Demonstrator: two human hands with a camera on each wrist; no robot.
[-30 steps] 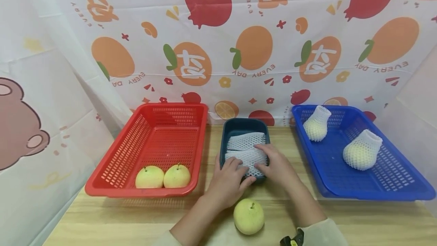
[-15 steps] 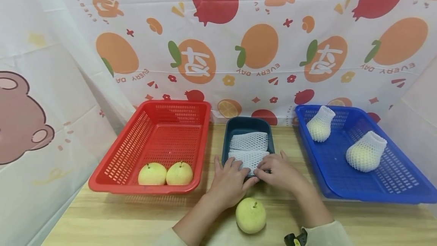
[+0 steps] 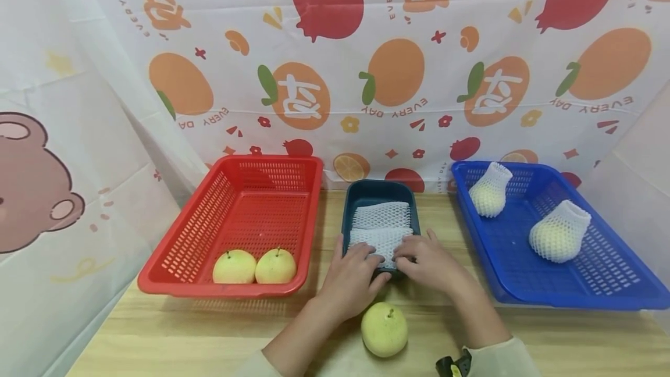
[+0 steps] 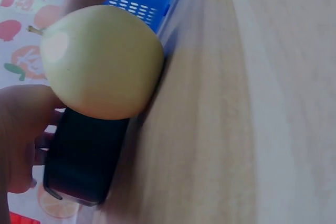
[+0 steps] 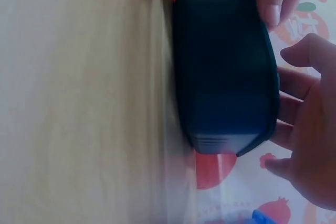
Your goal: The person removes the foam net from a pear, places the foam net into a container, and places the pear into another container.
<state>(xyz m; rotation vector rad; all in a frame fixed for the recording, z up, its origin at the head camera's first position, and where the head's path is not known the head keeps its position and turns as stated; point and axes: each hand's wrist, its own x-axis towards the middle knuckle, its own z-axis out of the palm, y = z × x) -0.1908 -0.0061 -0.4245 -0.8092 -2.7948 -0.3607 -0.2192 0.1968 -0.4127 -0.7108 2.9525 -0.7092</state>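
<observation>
Two white foam fruit nets (image 3: 383, 214) lie flat in a small dark tray (image 3: 379, 186) at the table's middle. Over the tray's near left side, my left hand (image 3: 348, 278) rests with its fingertips on the nearer net (image 3: 383, 248). My right hand (image 3: 431, 263) reaches over the near right rim, its bent fingers touching that net's right side. In the right wrist view, the tray wall (image 5: 223, 61) hides these fingertips, so a pinch cannot be made out. A yellow-green pear (image 3: 384, 329) stands between my forearms, apart from both hands.
At left stands a red basket (image 3: 309, 214) with two bare pears (image 3: 254, 266). A blue basket (image 3: 502, 249) at right holds two netted pears (image 3: 559, 231). A fruit-print cloth (image 3: 345, 74) hangs behind the wooden table (image 3: 173, 336).
My right hand has drawn back from the middle of the nets to the near right rim, its fingers closer together. The left hand has barely moved. The view has shifted slightly.
</observation>
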